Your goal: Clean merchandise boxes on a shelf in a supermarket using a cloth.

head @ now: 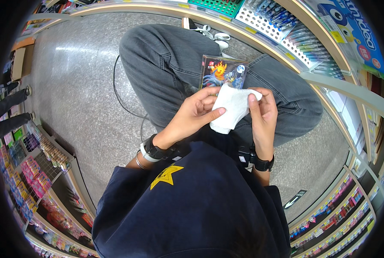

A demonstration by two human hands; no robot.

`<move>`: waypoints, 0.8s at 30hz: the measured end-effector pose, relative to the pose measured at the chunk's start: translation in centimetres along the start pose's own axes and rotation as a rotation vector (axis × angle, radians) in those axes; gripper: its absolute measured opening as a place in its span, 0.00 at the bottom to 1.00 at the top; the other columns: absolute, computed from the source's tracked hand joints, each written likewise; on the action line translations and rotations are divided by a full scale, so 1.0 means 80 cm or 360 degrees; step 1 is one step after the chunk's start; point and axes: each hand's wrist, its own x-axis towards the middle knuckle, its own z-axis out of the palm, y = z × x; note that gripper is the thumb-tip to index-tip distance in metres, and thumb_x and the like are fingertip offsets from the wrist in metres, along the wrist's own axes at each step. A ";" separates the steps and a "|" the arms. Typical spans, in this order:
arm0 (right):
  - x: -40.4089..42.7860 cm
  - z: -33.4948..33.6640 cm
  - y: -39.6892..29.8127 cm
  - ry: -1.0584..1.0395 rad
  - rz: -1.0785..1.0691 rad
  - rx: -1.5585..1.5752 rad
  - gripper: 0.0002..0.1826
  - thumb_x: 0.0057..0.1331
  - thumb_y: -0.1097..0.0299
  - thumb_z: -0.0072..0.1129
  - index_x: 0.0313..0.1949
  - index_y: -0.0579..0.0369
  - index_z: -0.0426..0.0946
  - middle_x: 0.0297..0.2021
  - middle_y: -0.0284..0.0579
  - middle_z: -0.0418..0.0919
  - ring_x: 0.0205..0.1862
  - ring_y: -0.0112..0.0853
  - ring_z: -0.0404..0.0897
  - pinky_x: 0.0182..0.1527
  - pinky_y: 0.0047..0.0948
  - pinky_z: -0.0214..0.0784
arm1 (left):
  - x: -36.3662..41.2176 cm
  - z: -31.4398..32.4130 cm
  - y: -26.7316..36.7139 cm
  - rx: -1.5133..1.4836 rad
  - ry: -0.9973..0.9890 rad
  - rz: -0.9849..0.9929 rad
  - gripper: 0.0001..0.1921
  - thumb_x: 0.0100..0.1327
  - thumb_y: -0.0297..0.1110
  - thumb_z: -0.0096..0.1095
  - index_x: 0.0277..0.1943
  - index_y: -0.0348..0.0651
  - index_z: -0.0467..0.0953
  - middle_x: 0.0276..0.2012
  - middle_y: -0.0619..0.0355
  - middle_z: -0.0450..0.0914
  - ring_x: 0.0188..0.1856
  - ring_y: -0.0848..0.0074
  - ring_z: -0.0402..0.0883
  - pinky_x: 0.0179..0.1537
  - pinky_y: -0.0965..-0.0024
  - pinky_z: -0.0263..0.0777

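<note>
A folded white cloth [232, 106] is held up between both hands, above my crossed legs. My left hand [200, 108] pinches its left side, thumb on top and fingers behind. At the cloth's upper right corner, my right hand [263, 111] grips the edge between thumb and fingers. Just beyond the cloth, a flat dark box [224, 72] with flame and blue creature artwork rests against my legs in grey jeans [153, 64]. The cloth hides the box's lower edge.
Shop shelves curve around me, with pens in white perforated trays [259, 25] at the upper right. A black cable [114, 80] lies on the speckled floor [79, 87] to my left. Another person's legs [14, 106] stand at the far left, near packaged goods [35, 174].
</note>
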 end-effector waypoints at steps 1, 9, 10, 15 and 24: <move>0.000 0.002 0.000 0.0001 0.0000 0.0001 0.13 0.69 0.67 0.54 0.48 0.60 0.68 0.44 0.42 0.75 0.44 0.22 0.72 0.48 0.22 0.64 | 0.000 0.001 0.000 0.0000 -0.0001 -0.0001 0.22 0.66 0.19 0.53 0.61 0.33 0.61 0.51 0.51 0.78 0.53 0.75 0.76 0.54 0.72 0.69; -0.019 0.005 0.032 -0.0565 0.0535 0.1084 0.29 0.67 0.64 0.56 0.62 0.64 0.58 0.56 0.45 0.70 0.57 0.29 0.71 0.60 0.32 0.61 | -0.001 -0.006 -0.004 0.0073 0.0006 -0.0006 0.18 0.64 0.19 0.56 0.57 0.33 0.65 0.48 0.53 0.79 0.49 0.78 0.78 0.52 0.75 0.71; -0.014 0.006 0.031 -0.0456 0.0498 0.0940 0.26 0.68 0.65 0.56 0.61 0.64 0.61 0.54 0.44 0.72 0.56 0.28 0.72 0.59 0.31 0.63 | -0.001 -0.009 -0.007 0.0073 0.0009 -0.0006 0.18 0.64 0.19 0.56 0.57 0.33 0.65 0.48 0.53 0.79 0.49 0.78 0.78 0.52 0.75 0.71; 0.020 -0.003 0.025 0.0185 0.0356 0.0855 0.18 0.70 0.67 0.51 0.55 0.64 0.67 0.50 0.44 0.76 0.51 0.27 0.75 0.53 0.29 0.68 | -0.014 -0.019 -0.026 0.0537 0.0379 0.0102 0.26 0.59 0.21 0.63 0.60 0.37 0.63 0.56 0.54 0.71 0.57 0.74 0.72 0.56 0.69 0.68; 0.057 0.051 0.004 -0.0022 -0.1149 -0.0985 0.26 0.58 0.87 0.41 0.58 0.63 0.67 0.61 0.53 0.68 0.65 0.45 0.64 0.66 0.45 0.53 | -0.041 -0.050 -0.098 0.0253 0.0747 -0.0323 0.27 0.66 0.31 0.57 0.65 0.39 0.57 0.62 0.50 0.64 0.63 0.71 0.64 0.63 0.66 0.58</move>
